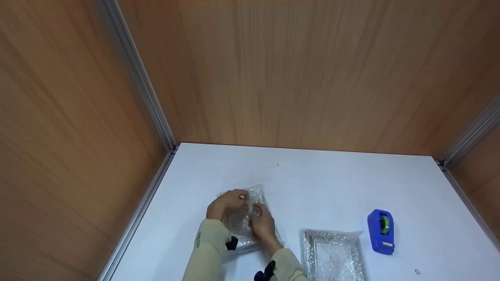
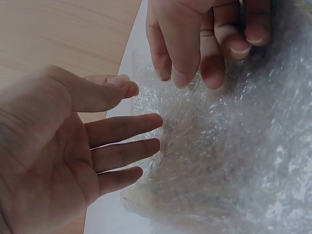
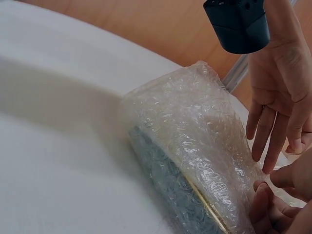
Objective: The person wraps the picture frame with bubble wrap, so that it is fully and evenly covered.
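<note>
A flat package in bubble wrap lies on the white table under both hands. A thin gold edge shows through the wrap in the right wrist view. My left hand is at its far left side; thumb and forefinger tips meet while the other fingers stretch out by the wrap's edge. Whether anything clear is between those tips cannot be made out. My right hand bends its fingers down onto the wrap and pinches it near the edge, as the left wrist view shows.
To the right lies a rectangular frame in bubble wrap. Beyond it stands a blue tape dispenser with a roll of tape. A small clear scrap lies near the front. Wooden panels border the table.
</note>
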